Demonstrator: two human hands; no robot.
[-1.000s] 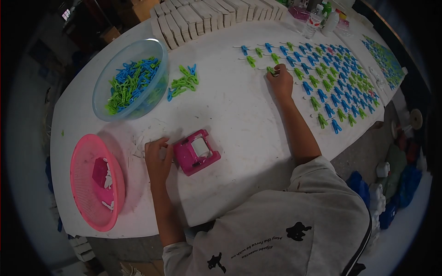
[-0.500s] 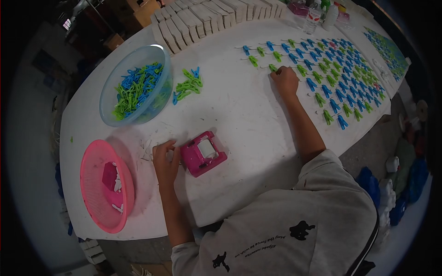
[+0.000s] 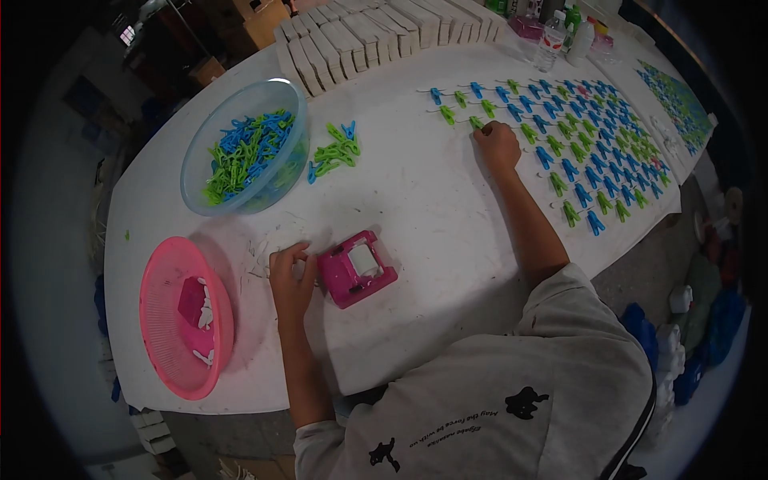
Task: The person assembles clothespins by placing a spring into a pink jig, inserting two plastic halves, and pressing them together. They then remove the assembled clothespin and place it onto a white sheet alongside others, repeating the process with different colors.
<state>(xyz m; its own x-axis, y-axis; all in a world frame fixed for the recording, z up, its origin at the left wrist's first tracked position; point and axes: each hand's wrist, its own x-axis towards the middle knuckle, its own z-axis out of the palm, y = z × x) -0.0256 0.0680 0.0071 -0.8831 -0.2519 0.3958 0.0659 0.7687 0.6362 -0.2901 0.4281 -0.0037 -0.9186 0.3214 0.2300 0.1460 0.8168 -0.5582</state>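
Note:
My right hand (image 3: 498, 147) is closed at the left edge of the rows of clips, its fingertips on a green clothespin (image 3: 476, 123). Blue and green clothespins, such as the blue clothespin (image 3: 594, 223), lie in rows with thin wire hooks attached. My left hand (image 3: 291, 276) rests low over the table with its fingers curled, beside thin wire pieces (image 3: 260, 254). What its fingertips hold, if anything, is hidden. Just right of it stands a magenta dispenser (image 3: 358, 270) with a whitish block in its middle.
A clear blue bowl (image 3: 190, 172) holds many clothespins, with a small pile of clothespins (image 3: 334, 150) beside it. A pink basket (image 3: 226, 336) stands front left. White stacked bundles (image 3: 384, 36) line the back, and a bottle (image 3: 550, 46) stands back right. Another clip group (image 3: 676, 100) lies far right.
The view has shifted slightly. My right hand stays at the green clothespin and my left hand stays beside the dispenser, with hardly any change in either.

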